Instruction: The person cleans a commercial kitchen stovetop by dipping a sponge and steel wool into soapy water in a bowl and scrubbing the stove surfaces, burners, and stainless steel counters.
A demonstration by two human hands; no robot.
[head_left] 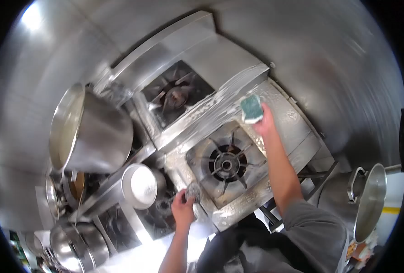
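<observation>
My right hand (265, 122) holds a green scrubbing pad (251, 109) with a whitish underside, just above the soapy steel surface beyond the front burner. In my left hand (183, 209) is a grey, round scourer (193, 192), at the left edge of the same burner's plate. Between my hands lies the front burner (227, 164) with its spoked grate, and its surround is wet with suds. White foam streaks the raised steel ledge (202, 120) behind it.
A large steel pot (104, 132) stands at the left, with a smaller pot (158, 184) of white contents beside it. A back burner (177, 96) lies beyond the ledge. Another pot (338, 195) is at the right, and a lidded pot (90, 245) at lower left.
</observation>
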